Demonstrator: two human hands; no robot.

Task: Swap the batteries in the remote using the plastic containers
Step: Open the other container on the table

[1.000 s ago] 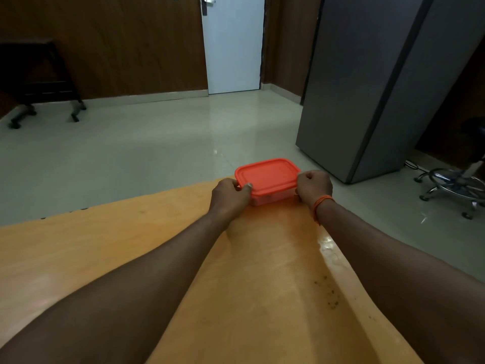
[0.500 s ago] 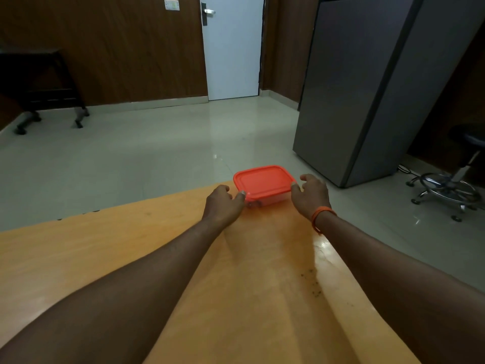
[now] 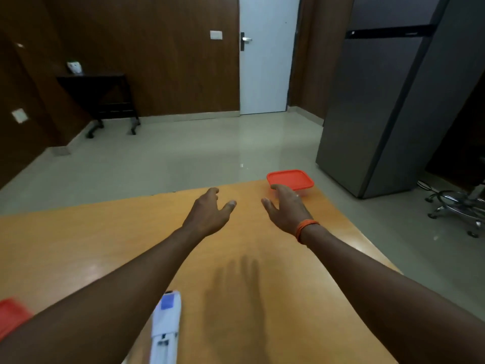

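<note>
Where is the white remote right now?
The remote lies on the wooden table at the bottom of the head view, partly under the left forearm, near the person.

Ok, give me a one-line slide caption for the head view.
Both hands, left hand and right hand, hover open above the wooden table, orange-lidded container at its far corner, white remote near.

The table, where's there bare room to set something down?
The table is bare across its left half, from the far edge down to the left arm, and between the forearms, right of the remote. Crowded spots: the far right corner with the red-lidded container, and the near-left edge's red object.
</note>
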